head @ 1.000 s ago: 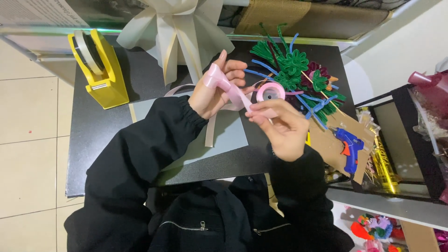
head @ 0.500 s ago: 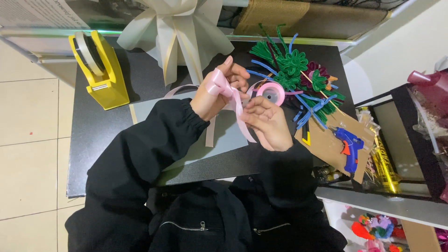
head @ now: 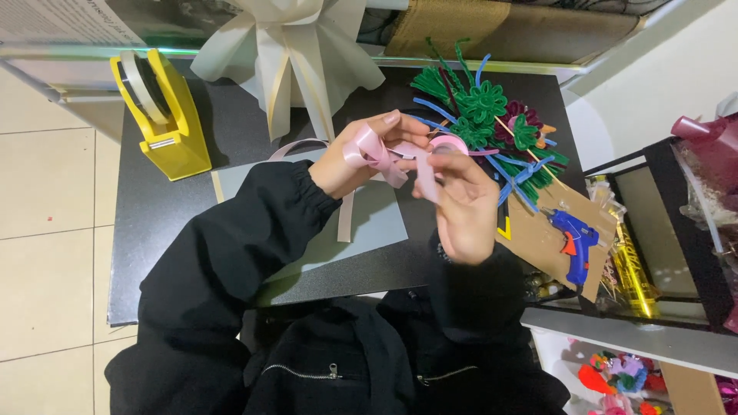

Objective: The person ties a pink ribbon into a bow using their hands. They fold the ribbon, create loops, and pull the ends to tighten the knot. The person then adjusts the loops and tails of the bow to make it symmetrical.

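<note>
A pink satin ribbon (head: 371, 151) is looped over my left hand (head: 355, 157), which pinches the loops above a grey sheet (head: 369, 219) on the black table (head: 165, 211). My right hand (head: 461, 204) holds the ribbon's other stretch next to the left hand, fingers closed on it. A loose tail of ribbon hangs down over the grey sheet. A pink ribbon roll (head: 450, 144) lies just behind my hands, partly hidden by the fingers.
A yellow tape dispenser (head: 157, 115) stands at the table's left. A cream ribbon bow (head: 292, 46) sits at the back. Green, blue and purple pipe-cleaner flowers (head: 492, 115) lie right of my hands. A blue glue gun (head: 573, 242) rests on cardboard (head: 538, 242). Shelves stand at right.
My right hand has moved up and left toward the left hand, carrying the ribbon over the loops. The left hand has stayed in place with its grip.
</note>
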